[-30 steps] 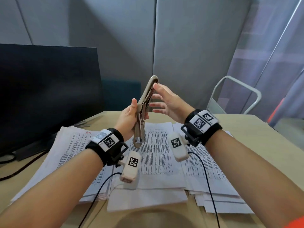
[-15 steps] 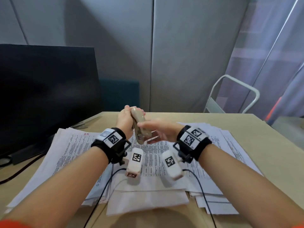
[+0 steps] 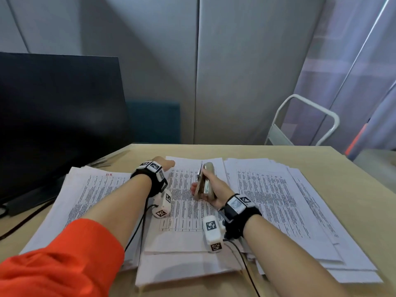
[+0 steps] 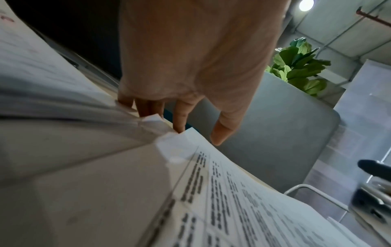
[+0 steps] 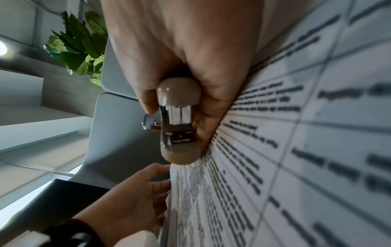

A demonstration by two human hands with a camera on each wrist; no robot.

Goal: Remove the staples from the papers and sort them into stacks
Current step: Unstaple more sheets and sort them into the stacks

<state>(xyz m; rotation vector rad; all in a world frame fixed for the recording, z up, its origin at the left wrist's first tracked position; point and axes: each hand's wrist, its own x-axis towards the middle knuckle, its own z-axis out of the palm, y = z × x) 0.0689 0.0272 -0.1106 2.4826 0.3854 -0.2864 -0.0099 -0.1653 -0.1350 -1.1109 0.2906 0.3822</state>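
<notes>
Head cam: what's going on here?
A person is working over printed papers spread across the desk. The right hand grips a beige stapler over the middle stack. The left hand reaches to that stack's far left corner, fingertips at the page edges. No staple is visible.

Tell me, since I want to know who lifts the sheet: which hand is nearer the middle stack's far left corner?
Left. The left hand has fingertips at that corner of the middle stack; the right hand rests mid-page, gripping the stapler.
</notes>
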